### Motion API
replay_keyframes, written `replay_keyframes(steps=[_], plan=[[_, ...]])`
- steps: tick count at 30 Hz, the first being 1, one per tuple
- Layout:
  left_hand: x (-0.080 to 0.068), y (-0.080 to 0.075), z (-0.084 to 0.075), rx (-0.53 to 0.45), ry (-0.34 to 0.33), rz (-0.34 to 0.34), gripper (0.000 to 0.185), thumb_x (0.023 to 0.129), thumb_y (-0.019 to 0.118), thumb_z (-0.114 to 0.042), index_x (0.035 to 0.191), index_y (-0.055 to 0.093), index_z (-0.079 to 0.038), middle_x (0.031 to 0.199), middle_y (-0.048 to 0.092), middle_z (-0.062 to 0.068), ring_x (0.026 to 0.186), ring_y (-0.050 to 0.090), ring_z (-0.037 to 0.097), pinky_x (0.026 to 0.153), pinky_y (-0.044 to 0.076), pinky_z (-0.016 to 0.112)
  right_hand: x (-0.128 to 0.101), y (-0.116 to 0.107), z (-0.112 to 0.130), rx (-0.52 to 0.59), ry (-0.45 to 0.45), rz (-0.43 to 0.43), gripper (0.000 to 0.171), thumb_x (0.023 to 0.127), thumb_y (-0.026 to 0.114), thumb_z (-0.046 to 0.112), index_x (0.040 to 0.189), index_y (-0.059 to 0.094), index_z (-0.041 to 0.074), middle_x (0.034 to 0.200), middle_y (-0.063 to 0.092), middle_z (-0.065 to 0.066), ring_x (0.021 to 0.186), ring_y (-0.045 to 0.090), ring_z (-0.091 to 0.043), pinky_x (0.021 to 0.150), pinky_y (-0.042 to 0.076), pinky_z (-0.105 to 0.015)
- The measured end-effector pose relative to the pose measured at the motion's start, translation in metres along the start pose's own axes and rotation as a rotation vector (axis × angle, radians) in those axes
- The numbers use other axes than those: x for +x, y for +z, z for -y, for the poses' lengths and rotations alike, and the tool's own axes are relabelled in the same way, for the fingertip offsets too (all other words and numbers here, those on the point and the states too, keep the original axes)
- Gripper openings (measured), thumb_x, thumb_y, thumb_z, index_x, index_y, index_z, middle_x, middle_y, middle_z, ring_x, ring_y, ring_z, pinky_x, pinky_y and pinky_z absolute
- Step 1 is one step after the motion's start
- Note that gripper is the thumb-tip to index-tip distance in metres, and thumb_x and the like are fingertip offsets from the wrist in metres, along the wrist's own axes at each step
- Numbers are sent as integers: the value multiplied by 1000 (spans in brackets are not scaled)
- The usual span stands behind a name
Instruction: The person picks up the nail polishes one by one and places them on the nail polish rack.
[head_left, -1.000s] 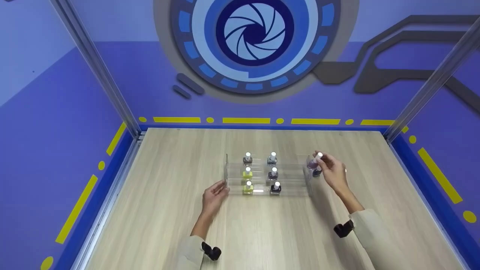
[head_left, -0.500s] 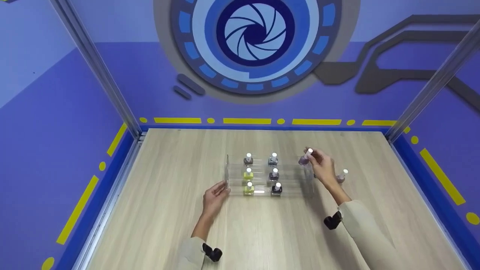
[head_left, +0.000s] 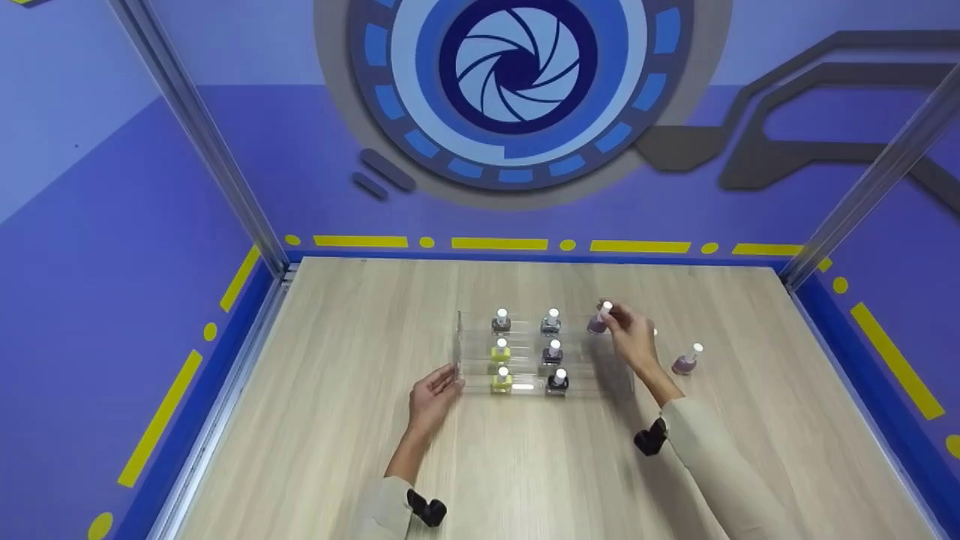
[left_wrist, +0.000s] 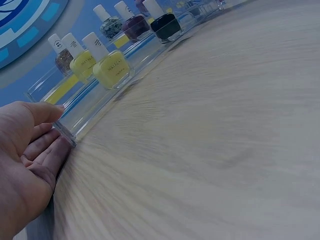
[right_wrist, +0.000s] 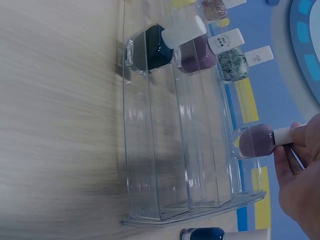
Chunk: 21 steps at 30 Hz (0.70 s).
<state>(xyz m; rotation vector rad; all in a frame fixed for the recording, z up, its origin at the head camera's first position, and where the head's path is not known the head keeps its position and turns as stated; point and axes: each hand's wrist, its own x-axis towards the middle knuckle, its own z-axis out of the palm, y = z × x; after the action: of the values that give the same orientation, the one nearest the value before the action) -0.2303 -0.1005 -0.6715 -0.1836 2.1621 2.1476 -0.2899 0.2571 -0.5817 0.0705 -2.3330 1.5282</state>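
Observation:
A clear tiered display rack stands on the table, bearing several nail polish bottles in two columns, including yellow and dark green ones on the lowest tier. My left hand holds the rack's left end panel between thumb and fingers. With thumb and fingers, my right hand pinches the white cap of a mauve nail polish bottle. That bottle is at the right of the top tier, level with the speckled bottle; whether its base touches the tier I cannot tell.
Another mauve nail polish bottle stands on the table to the right of the rack. A dark blue bottle is just outside the rack's right end. The patterned back wall closes off the table's far edge.
My right hand has carried the mauve bottle leftward from beyond the rack's right end to the top tier. The mauve bottle on the table has come into sight. My left hand stays put.

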Motion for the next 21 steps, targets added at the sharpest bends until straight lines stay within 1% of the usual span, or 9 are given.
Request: replay_keyframes(steps=[3, 5, 8, 11, 17, 19, 20, 21], plan=[[-1, 0, 0, -8, 7, 1, 50, 98, 69, -15, 142, 55, 4, 146, 57, 25, 136, 57, 37, 103, 58, 26, 0, 2, -2, -2, -3, 12, 25, 98, 62, -4, 122, 68, -10, 115, 73, -29, 107, 71, -42, 80, 49, -1], [-2, 1, 0, -1, -2, 0, 50, 98, 69, -15, 142, 55, 2, 146, 58, 24, 136, 57, 36, 103, 58, 25, -1, 1, -2, -16, 13, 30, 26, 98, 62, -3, 123, 68, -9, 117, 73, -28, 109, 70, -42, 81, 49, -1], [-3, 1, 2, 2, -26, -4, 50, 98, 70, -16, 142, 56, 0, 146, 58, 22, 136, 57, 35, 103, 57, 26, -3, 1, -1, -39, 39, 54, 26, 99, 63, 0, 124, 68, -7, 119, 73, -26, 111, 70, -42, 83, 49, -1], [-2, 1, 2, 3, -35, -10, 50, 97, 70, -16, 142, 56, 1, 146, 58, 22, 135, 59, 35, 103, 58, 27, -4, 0, 1, -56, 48, 72, 26, 99, 64, 0, 124, 68, -6, 119, 73, -25, 111, 70, -39, 82, 49, -1], [1, 1, 2, -18, -40, -18, 48, 98, 68, -13, 142, 56, 2, 144, 59, 24, 133, 60, 35, 100, 60, 28, 0, 0, 2, -45, 23, 78, 27, 97, 66, -1, 123, 68, -9, 117, 73, -27, 108, 70, -39, 81, 49, -1], [1, 1, 1, -20, -42, -23, 48, 98, 69, -14, 142, 57, 1, 145, 59, 23, 133, 60, 34, 101, 60, 28, 1, -1, 3, -15, 44, 83, 30, 96, 67, -2, 125, 67, -9, 118, 72, -28, 111, 70, -40, 83, 51, -1], [-1, 2, -3, -15, -42, -20, 48, 98, 68, -13, 142, 56, 2, 145, 59, 23, 133, 60, 35, 101, 60, 28, 1, -3, 4, -3, 55, 86, 31, 95, 67, -2, 126, 66, -9, 120, 71, -29, 112, 69, -41, 84, 51, -1], [-1, 1, -3, -8, -44, -18, 48, 98, 68, -12, 142, 56, 2, 145, 58, 24, 134, 59, 35, 101, 59, 28, 1, -4, 4, 13, 62, 85, 33, 95, 68, -2, 127, 65, -9, 121, 70, -29, 114, 69, -41, 84, 52, -2]])
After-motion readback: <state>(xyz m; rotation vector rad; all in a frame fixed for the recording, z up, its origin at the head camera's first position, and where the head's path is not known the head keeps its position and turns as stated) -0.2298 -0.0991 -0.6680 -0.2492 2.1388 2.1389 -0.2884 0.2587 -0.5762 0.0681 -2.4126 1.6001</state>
